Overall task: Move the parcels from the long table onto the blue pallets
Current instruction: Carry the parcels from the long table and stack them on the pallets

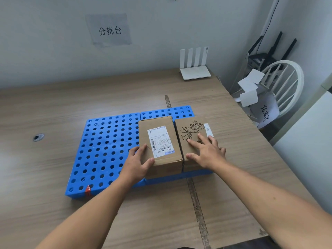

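The blue pallets (pixel 104 150) fill mid-frame, their left part bare. On their right part two cardboard boxes stand touching, side by side. The left hand (pixel 139 159) grips the near left corner of the labelled parcel (pixel 159 139), thumb curled over its top. The right hand (pixel 206 151) lies flat on the flower-printed parcel (pixel 190 130), fingers spread straight. The pallets rest on a wooden table (pixel 53 108). A paper sign (pixel 109 30) hangs upper left, a white router (pixel 195 69) stands against the wall, and a white chair (pixel 287 81) is at far right.
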